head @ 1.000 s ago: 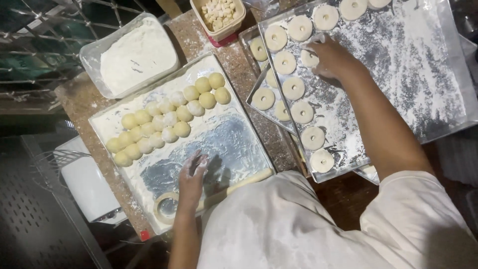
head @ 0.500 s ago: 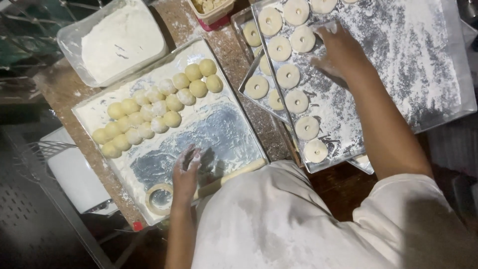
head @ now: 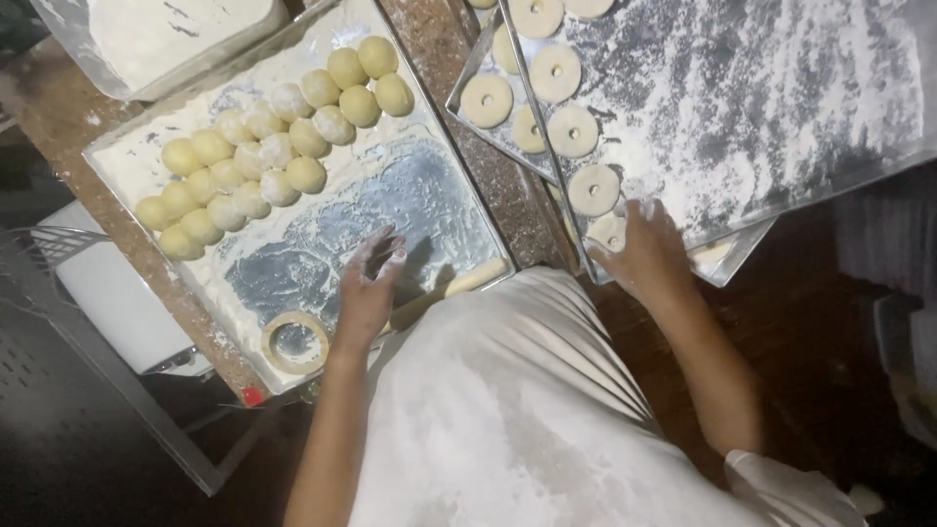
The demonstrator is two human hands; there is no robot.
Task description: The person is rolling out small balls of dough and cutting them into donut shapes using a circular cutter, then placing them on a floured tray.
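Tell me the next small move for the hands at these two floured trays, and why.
Probably the left hand should reach up the floured tray for a dough ball. It rests open and empty on bare metal, with the balls in rows just beyond it. The right hand lies at the near edge of the other tray, beside the last dough ring, where floured space remains.

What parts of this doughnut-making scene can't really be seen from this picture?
- Dough ring under the right hand: mostly covered by the fingers.
- Lower tray: largely hidden beneath the floured tray stacked on it.
- Flour tub: cut off by the top edge.
- Left hand: whether it touches the tray is unclear.
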